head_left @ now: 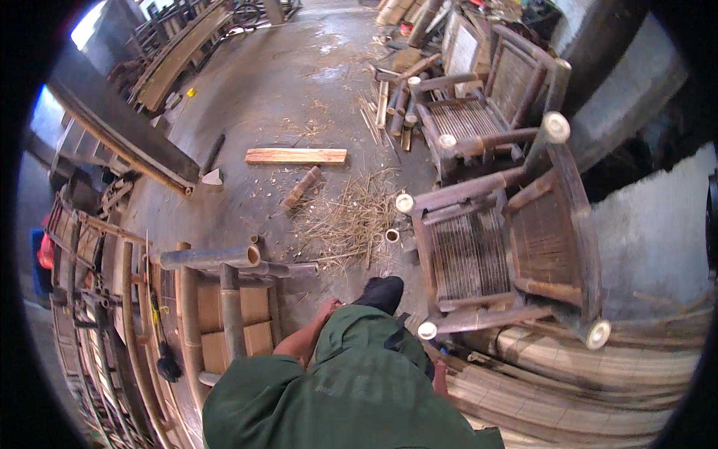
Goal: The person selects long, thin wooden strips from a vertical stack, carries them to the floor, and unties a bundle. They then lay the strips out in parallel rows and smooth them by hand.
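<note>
My left hand (329,307) is beside my green-clad knee; my clothing hides most of it and I cannot make out its fingers. Only a sliver of my right hand (440,376) shows at the other side of my body, with its fingers hidden. Ahead of my knee is my dark shoe (383,294) on the floor. Close to the left hand stands a bamboo frame (209,258) with thick poles. A bamboo armchair (471,254) with a slatted seat stands on the right, nearer to my right hand.
Bamboo shavings (351,217) litter the concrete floor ahead, with a wooden plank (296,156) and a short bamboo piece (301,188). Behind the near armchair stands a second one (467,116). Bamboo slat mats (598,359) lie at right; bamboo frames (97,322) crowd the left.
</note>
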The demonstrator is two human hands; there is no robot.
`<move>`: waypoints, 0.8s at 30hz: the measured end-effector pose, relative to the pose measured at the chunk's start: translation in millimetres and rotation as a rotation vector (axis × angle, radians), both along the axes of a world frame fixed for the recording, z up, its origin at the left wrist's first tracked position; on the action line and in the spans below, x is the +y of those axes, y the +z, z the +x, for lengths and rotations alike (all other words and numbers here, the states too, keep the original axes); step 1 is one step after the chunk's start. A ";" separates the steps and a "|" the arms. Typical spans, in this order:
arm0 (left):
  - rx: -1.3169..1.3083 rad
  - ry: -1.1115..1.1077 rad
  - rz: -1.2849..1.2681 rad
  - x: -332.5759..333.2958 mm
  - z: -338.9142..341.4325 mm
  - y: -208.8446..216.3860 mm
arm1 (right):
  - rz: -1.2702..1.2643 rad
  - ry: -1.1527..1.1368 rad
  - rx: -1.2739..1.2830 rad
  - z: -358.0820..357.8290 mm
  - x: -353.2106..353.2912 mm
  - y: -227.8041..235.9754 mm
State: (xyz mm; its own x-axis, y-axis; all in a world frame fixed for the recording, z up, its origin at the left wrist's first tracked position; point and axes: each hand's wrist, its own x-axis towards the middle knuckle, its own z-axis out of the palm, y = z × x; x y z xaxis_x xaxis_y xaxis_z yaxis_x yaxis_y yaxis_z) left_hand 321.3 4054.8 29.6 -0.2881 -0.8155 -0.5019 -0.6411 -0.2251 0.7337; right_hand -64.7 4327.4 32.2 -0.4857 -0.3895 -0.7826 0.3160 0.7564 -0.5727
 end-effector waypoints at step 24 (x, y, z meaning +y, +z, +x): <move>-0.179 0.106 -0.063 -480.9 87.9 53.6 | -0.053 0.395 0.054 77.7 -618.5 29.9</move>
